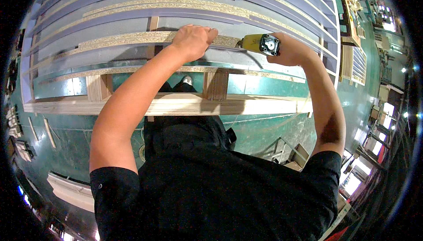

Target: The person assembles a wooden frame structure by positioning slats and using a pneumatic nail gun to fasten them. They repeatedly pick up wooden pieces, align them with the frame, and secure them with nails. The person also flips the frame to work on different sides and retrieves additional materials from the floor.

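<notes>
My right hand (290, 51) is wrapped round a pneumatic nail gun (253, 43) with a yellow body and a black end cap. The gun's narrow nose is at the right part of a particleboard strip (128, 40); whether they touch I cannot tell. Further left along that strip, the fingers of my left hand (194, 42) are curled over its top edge. The strip lies along a lilac-grey slat inside a large frame of parallel slats. Along the near side runs a pale wooden beam (176, 106), with short wood blocks (216, 85) standing behind it.
More particleboard strips (185, 4) line the slats farther off. A second thin strip (145, 70) lies nearer to me, above the green floor (75, 137). To the right are stacked wooden frames (354, 65). Loose wood pieces (49, 133) lie on the floor at left.
</notes>
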A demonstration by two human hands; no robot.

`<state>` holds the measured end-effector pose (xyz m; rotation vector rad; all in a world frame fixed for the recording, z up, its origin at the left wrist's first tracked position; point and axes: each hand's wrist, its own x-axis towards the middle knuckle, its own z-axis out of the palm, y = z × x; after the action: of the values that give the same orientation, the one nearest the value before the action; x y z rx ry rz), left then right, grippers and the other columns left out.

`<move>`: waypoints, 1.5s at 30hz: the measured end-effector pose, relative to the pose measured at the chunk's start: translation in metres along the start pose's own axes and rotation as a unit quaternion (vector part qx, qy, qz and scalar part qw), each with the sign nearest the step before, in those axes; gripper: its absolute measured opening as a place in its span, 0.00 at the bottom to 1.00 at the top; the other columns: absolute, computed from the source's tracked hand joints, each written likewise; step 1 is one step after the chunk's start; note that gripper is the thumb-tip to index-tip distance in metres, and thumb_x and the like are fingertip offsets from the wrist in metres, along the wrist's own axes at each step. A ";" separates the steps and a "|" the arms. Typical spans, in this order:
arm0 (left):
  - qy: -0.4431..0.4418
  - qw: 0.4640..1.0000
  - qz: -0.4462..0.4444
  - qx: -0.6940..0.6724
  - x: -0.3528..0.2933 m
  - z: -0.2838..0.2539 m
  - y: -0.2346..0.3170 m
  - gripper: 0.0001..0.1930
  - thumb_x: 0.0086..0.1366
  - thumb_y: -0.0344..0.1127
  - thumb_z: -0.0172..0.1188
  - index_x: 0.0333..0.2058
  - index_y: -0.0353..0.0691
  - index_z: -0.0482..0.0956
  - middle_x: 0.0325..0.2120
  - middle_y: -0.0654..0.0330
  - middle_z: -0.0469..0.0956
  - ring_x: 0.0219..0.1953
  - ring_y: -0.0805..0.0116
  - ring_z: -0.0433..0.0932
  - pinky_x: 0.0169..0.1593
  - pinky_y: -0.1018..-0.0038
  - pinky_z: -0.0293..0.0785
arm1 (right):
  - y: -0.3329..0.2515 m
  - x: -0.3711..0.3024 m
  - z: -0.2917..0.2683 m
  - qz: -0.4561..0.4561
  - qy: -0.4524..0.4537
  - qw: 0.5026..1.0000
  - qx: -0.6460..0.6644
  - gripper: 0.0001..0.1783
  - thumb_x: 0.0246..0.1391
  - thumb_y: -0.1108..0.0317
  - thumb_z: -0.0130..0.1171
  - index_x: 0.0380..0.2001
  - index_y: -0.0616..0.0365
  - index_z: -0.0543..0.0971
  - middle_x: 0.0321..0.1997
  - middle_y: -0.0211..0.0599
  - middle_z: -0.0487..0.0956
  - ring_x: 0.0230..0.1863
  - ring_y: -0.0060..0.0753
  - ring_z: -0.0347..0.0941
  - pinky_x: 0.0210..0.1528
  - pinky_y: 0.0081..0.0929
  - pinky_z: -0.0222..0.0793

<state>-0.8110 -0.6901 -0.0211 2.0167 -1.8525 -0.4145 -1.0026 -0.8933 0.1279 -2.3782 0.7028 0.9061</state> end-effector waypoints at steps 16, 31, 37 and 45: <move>-0.017 1.000 0.019 0.006 0.004 0.006 -0.009 0.15 0.57 0.32 0.60 0.45 0.44 0.75 0.38 0.54 0.81 0.41 0.44 0.82 0.45 0.49 0.79 | 0.004 0.003 -0.001 -0.025 -0.021 0.999 0.007 0.38 0.43 0.64 0.74 0.60 0.58 0.74 0.49 0.49 0.82 0.49 0.43 0.79 0.54 0.34 0.74; -0.075 0.997 0.014 0.032 0.120 -0.009 -0.036 0.09 0.62 0.29 0.60 0.40 0.38 0.84 0.41 0.53 0.85 0.47 0.51 0.83 0.47 0.57 0.79 | 0.014 0.057 -0.072 0.079 0.022 0.996 -0.026 0.33 0.46 0.66 0.73 0.57 0.59 0.75 0.43 0.45 0.84 0.44 0.42 0.80 0.50 0.35 0.76; -0.071 0.996 0.027 0.042 0.119 -0.013 -0.036 0.09 0.62 0.25 0.57 0.38 0.39 0.85 0.41 0.51 0.85 0.45 0.51 0.85 0.44 0.59 0.83 | 0.024 0.069 -0.076 0.044 0.002 0.997 -0.055 0.33 0.45 0.64 0.74 0.56 0.58 0.75 0.43 0.46 0.84 0.44 0.43 0.81 0.49 0.36 0.77; -0.131 0.991 -0.009 0.020 0.124 -0.020 -0.029 0.09 0.60 0.25 0.60 0.39 0.39 0.85 0.43 0.51 0.85 0.46 0.51 0.85 0.46 0.59 0.83 | 0.020 0.068 -0.079 0.049 0.010 0.997 -0.060 0.28 0.45 0.65 0.74 0.50 0.61 0.77 0.39 0.45 0.85 0.41 0.42 0.82 0.46 0.36 0.78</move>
<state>-0.7647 -0.8106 -0.0131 2.0912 -2.0094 -0.6808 -0.9348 -0.9753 0.1261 -2.4794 0.8003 0.9923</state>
